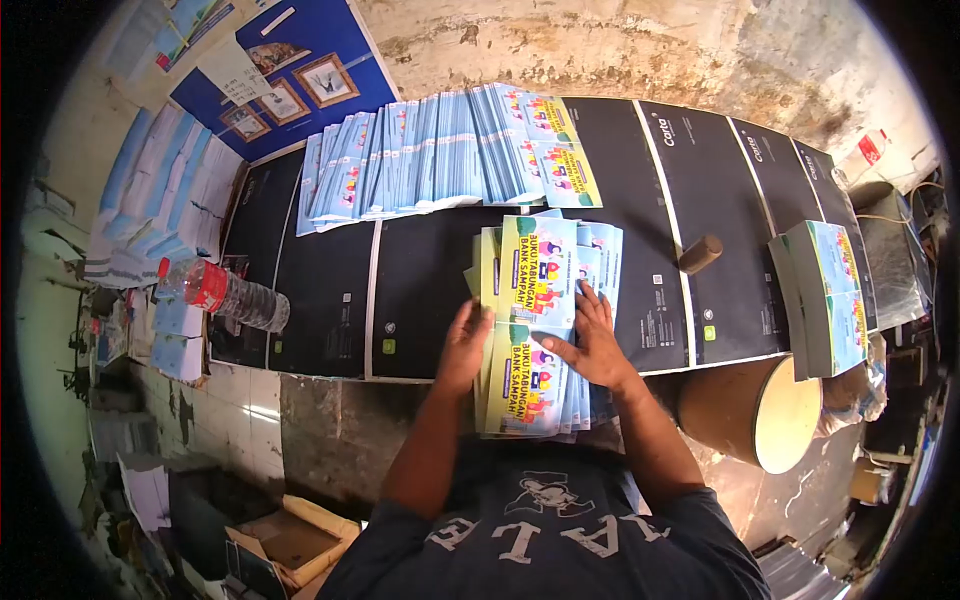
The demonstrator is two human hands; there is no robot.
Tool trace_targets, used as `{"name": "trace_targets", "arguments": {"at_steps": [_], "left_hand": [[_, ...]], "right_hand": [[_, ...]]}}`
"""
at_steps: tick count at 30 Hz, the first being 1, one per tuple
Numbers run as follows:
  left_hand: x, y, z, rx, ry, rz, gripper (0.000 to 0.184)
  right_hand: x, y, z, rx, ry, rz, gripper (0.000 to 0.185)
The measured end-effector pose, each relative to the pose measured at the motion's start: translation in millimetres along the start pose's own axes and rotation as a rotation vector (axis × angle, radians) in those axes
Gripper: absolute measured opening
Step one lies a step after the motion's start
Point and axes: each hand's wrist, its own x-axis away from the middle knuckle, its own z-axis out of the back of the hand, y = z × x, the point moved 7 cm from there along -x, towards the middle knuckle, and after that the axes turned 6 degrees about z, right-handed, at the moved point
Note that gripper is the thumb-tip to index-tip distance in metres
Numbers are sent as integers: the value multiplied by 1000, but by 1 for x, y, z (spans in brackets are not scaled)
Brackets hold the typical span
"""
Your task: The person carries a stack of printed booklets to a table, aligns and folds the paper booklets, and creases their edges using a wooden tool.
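Observation:
A loose pile of printed booklets (538, 345) lies at the front edge of the table, close to my body. Their covers are yellow and light blue, with the words "Buku Tabungan Bank Sampah" printed twice. The edges of the lower ones stick out unevenly on both sides. My left hand (464, 345) holds the pile's left edge, its fingers bent and partly hidden. Across the right side of the top cover rests my right hand (597, 342), fingers spread and thumb pointing left. Behind the pile, a long leaning row of similar booklets (430, 150) covers the back of the table.
Another booklet stack (835, 290) stands at the right end. A short brown cylinder (700, 254) is upright on the black table covering (620, 150). At left, a plastic water bottle (225, 293) lies near tall paper stacks (165, 190). A round drum (765, 410) is below the right edge.

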Motion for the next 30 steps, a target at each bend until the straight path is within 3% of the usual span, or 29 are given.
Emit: {"name": "trace_targets", "arguments": {"at_steps": [2,4,6,8,10,11,13,16,21,24,27,30], "left_hand": [[2,-14,3,-125,-45,148,33],[7,-5,-3,-56,-136,102,27],[0,4,41,-269,-7,-12,25],[4,46,72,22,-25,-42,22],[28,97,63,182,119,-31,19],[21,86,62,183,110,-24,19],[8,63,67,-261,138,-19,19],[-10,11,20,-424,75,-29,21],[-9,-1,-6,-258,-22,-74,23],[-10,1,-3,-455,58,-38,24],[-17,4,52,-475,158,-278,25],[5,74,86,-16,136,-179,31]], "right_hand": [[-3,-9,4,-21,16,32,71],[-5,-8,2,-5,-12,37,69],[-3,-8,3,1,-14,62,72],[0,-1,0,13,23,70,76],[3,-2,0,96,5,124,77],[3,0,1,110,4,107,76],[1,-1,-2,90,-11,78,73],[-1,-2,-4,67,-3,64,72],[0,3,-3,79,-14,32,73],[-1,-1,-3,97,-12,52,80],[-4,-4,0,35,-13,25,70],[2,7,-4,26,0,47,62]]}}
